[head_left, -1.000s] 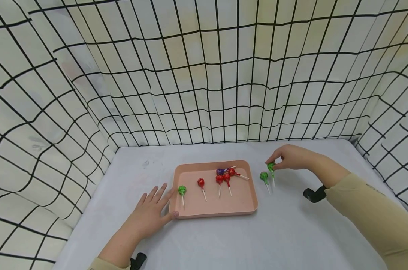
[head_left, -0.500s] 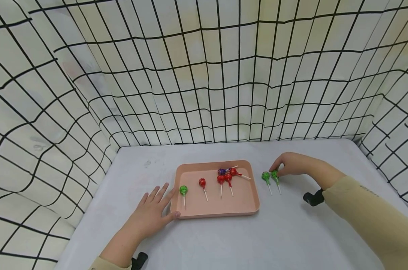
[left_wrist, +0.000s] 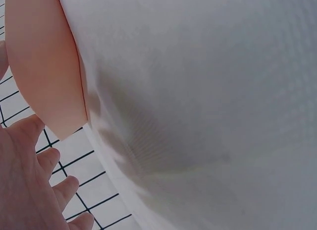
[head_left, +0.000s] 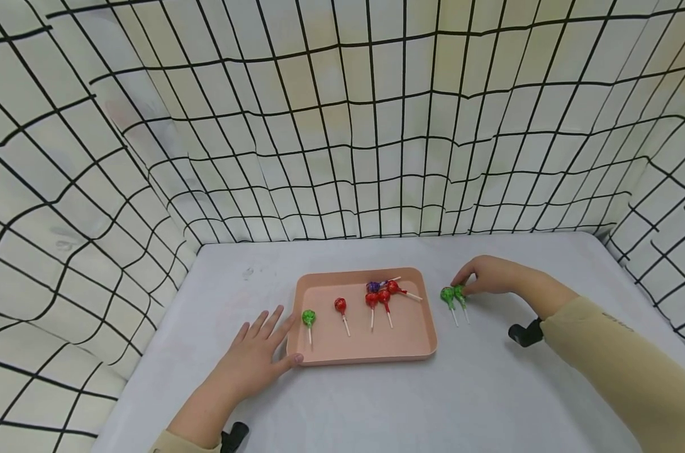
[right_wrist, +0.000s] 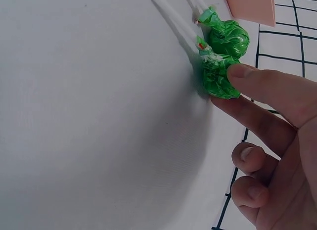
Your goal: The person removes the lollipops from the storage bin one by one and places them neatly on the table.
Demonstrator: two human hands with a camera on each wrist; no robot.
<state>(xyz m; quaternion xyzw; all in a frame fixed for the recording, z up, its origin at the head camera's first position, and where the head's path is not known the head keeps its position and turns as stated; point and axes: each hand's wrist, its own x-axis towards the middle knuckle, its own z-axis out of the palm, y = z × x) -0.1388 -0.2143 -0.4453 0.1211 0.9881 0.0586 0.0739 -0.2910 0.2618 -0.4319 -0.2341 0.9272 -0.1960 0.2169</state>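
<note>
My right hand (head_left: 492, 275) pinches the wrapped head of a green lollipop (right_wrist: 219, 76) between thumb and index finger. Its white stick points toward me along the table. Right beside it, on the tray side, lies a second green lollipop (head_left: 446, 294), their heads touching. With fingers spread straight, my left hand (head_left: 256, 358) rests at the left edge of a pink tray (head_left: 359, 350), thumb and fingertips against the rim. Inside the tray are a green lollipop (head_left: 308, 318) at the left, a lone red lollipop (head_left: 340, 306), and a cluster of red ones with a purple lollipop (head_left: 373, 287).
A white-covered table (head_left: 376, 409) carries everything. White walls with a black grid (head_left: 370, 138) stand behind and at both sides. The tray's right rim is a short gap from the two green lollipops.
My right hand has lowered the green lollipop from a raised position to the table and drawn it close against the other green one. The left hand stays in place.
</note>
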